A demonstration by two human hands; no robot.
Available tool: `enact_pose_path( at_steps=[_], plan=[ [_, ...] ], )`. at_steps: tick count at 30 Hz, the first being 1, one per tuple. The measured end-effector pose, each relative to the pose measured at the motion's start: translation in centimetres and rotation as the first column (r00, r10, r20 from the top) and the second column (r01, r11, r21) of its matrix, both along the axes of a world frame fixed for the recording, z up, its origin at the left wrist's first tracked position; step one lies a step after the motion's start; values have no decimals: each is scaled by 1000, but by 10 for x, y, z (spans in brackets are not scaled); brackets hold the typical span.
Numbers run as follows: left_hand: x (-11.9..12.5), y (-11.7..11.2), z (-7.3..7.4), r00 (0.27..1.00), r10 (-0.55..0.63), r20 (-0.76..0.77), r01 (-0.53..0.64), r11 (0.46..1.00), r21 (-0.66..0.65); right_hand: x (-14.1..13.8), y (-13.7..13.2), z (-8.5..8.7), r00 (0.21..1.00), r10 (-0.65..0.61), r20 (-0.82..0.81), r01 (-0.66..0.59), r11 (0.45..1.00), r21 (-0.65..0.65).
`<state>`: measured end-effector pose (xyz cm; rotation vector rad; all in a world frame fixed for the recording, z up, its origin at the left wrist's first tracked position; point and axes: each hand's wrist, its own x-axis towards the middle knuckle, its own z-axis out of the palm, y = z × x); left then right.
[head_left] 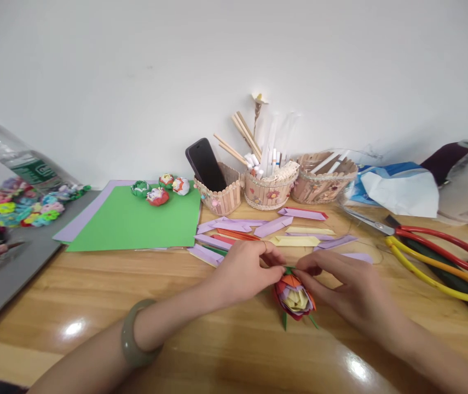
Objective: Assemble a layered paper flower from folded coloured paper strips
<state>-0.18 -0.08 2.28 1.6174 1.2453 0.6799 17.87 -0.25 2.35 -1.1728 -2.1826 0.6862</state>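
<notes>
The wooden table (94, 284) carried a green paper sheet (135, 221) at its rear left and red-and-yellow scissors (439, 257) at its right edge. The left hand (244, 271) and right hand (344, 287) met at the table's centre, fingers drawn narrow, both pinching the top of a paper flower (295, 295). The paper flower lay on the table between the two hands, its orange and red petals facing the camera around a yellow core. Which part the fingertips gripped was probably a green tip, though it was largely hidden. Folded paper strips (234, 224) lay just behind the hands.
</notes>
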Motion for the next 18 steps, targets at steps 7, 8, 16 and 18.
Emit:
enact_pose_path(
  at_steps=[7,8,16,18],
  plan=[
    [0,-1,-1,998,-12,-57,11,1000,-13,-6,5,8,997,-35,-62,7,916,-402],
    [0,-2,1,995,-9,-99,14,999,49,-6,5,7,998,-42,-51,18,916,-400],
    [0,6,-8,984,137,111,-126,987,-101,9,14,0,983,-164,-84,132,947,-293],
    [-1,9,-11,967,202,155,-183,974,-133,12,19,0,985,-158,-74,127,940,-317]
  ],
)
